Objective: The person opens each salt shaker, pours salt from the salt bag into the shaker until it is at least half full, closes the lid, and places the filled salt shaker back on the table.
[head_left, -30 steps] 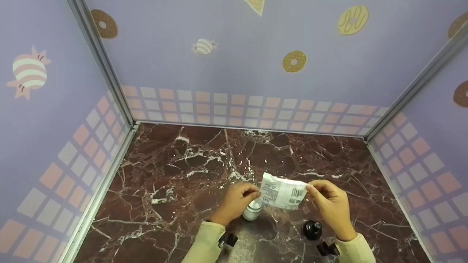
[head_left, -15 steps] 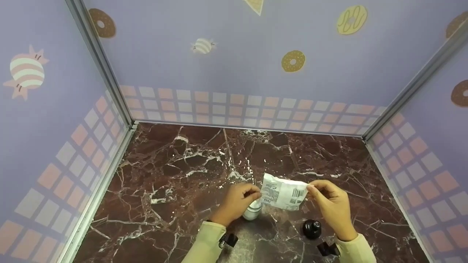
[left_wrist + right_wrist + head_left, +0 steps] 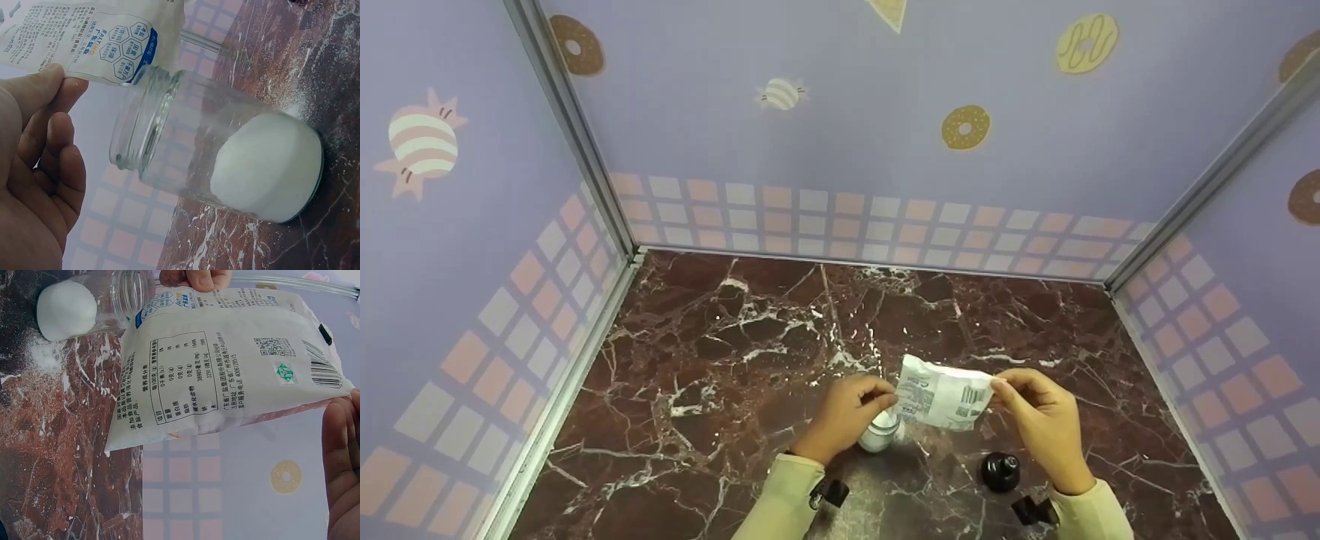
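Note:
A white printed salt bag [image 3: 945,397] is held up sideways between both hands. My left hand [image 3: 846,412] pinches its left end between thumb and forefinger, the other fingers curled. At the opposite end, my right hand [image 3: 1041,424] pinches a corner near the barcode. Just below the left fingers, a clear glass jar [image 3: 879,439] stands upright on the table. In the left wrist view, the bag's lower corner overlaps the jar's threaded mouth [image 3: 143,121]. White salt [image 3: 270,169] fills the lower part of the jar. No stream of grains shows.
A round black object with a narrow top [image 3: 1000,472] stands right of the jar, near the right wrist. Spilled white grains [image 3: 48,360] lie around the jar and behind it on the dark red marbled table [image 3: 720,465]. Patterned purple panels [image 3: 847,150] enclose three sides.

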`<state>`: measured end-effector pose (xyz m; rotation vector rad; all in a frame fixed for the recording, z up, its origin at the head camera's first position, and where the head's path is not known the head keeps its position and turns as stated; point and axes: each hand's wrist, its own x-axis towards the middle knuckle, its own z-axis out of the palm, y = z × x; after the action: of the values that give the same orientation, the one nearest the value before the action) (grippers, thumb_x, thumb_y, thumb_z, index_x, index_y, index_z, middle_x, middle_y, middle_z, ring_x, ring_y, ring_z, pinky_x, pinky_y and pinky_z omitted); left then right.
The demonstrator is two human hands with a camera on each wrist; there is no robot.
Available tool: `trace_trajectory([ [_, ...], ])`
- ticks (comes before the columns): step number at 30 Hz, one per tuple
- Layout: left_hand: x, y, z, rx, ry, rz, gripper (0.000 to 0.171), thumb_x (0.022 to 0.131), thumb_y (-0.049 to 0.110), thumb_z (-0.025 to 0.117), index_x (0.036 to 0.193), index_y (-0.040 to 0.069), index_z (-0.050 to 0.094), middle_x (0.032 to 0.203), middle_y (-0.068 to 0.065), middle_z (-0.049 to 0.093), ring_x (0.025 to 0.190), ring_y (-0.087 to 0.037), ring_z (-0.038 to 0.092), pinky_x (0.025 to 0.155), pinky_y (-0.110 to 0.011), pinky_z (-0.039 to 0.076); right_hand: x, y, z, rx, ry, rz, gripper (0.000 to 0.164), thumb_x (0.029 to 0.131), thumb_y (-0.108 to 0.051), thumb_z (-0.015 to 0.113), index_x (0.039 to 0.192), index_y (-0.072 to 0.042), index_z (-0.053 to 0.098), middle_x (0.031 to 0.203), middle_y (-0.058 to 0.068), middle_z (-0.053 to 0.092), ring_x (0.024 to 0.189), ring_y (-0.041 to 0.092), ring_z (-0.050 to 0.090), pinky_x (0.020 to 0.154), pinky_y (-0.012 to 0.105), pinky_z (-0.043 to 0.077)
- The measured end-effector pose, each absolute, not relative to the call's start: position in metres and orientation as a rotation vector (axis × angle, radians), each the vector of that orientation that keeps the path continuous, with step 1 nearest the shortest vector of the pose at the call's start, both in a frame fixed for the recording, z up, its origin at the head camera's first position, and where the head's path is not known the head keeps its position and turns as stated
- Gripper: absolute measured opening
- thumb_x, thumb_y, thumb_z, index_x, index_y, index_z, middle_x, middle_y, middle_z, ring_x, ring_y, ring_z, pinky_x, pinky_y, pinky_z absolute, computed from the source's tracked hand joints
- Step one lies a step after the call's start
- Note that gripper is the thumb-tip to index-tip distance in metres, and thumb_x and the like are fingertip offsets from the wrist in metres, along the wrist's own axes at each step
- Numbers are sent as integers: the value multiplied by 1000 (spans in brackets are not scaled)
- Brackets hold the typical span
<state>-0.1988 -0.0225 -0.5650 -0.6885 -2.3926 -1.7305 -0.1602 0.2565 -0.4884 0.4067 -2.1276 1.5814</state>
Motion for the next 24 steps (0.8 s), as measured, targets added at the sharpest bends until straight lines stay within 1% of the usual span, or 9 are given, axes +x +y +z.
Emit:
trace_trajectory([
  [3,-199,-23,-566,-690,-2385,-1719,13,94,30,75,96,17,78,91,10,72,82,-6,62,77,-26,54,-161,257,-489,425,-2123,1579,11,90,14,69,93,4,72,76,15,69,65,18,67,60,20,56],
  [7,-199,-23,-565,-694,-2377,-1703,14,94,31,75,96,17,78,91,10,72,82,-6,61,78,-26,53,-161,256,-488,431,-2123,1575,12,90,15,69,93,4,72,77,17,70,66,13,67,61,19,56],
  [10,-198,-23,-563,-699,-2371,-1699,14,94,31,75,96,17,78,91,10,72,82,-6,61,77,-26,53,-161,256,-486,418,-2126,1574,11,90,14,70,92,3,72,77,15,70,66,10,66,60,18,55],
  [19,-195,-23,-560,-677,-2361,-1721,16,94,33,74,97,17,78,93,9,73,84,-6,63,79,-26,55,-160,256,-484,381,-2116,1606,9,90,14,70,91,5,72,75,14,69,64,10,65,59,18,54],
  [24,-195,-22,-558,-675,-2353,-1702,15,94,32,75,96,18,78,93,9,73,85,-6,64,79,-27,55,-160,256,-482,365,-2119,1592,8,91,13,70,92,5,72,75,15,69,65,9,66,59,18,55],
])
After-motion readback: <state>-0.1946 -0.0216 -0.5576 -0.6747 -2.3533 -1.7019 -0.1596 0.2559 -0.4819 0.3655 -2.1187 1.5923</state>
